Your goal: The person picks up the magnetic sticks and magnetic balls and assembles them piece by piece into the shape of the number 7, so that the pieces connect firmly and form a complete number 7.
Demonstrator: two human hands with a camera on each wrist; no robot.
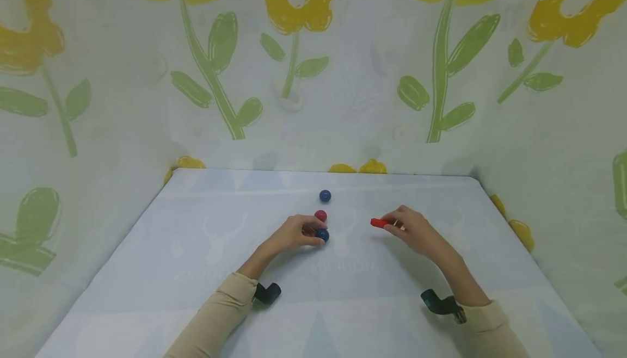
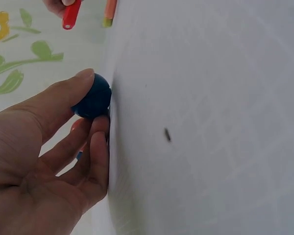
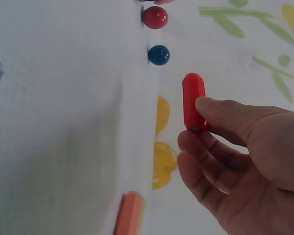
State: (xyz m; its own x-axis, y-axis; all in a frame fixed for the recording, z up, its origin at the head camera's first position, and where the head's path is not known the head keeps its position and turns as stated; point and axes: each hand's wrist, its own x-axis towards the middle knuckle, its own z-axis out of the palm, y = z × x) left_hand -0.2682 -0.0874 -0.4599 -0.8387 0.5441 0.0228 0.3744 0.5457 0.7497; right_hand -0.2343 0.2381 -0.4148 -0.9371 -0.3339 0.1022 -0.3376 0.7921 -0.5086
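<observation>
In the head view my left hand (image 1: 297, 232) pinches a dark blue ball (image 1: 322, 234) between thumb and fingertips, close to the white tabletop. The left wrist view shows this blue ball (image 2: 94, 98) right at the table surface. Just behind those fingers lies a red ball (image 1: 320, 215), and a second blue ball (image 1: 325, 196) lies farther back. My right hand (image 1: 413, 230) holds a short, faceted red stick (image 1: 379, 222) above the table, its free end toward the left. The right wrist view has the thumb pressing the red stick (image 3: 192, 100) against the fingers.
The table (image 1: 220, 314) has a pale, printed cover. Flower-printed fabric (image 1: 343, 86) stands behind it and along both sides. An orange-red, bar-shaped thing (image 3: 130, 215) shows at the bottom of the right wrist view. Each wrist wears a black camera mount (image 1: 268, 293).
</observation>
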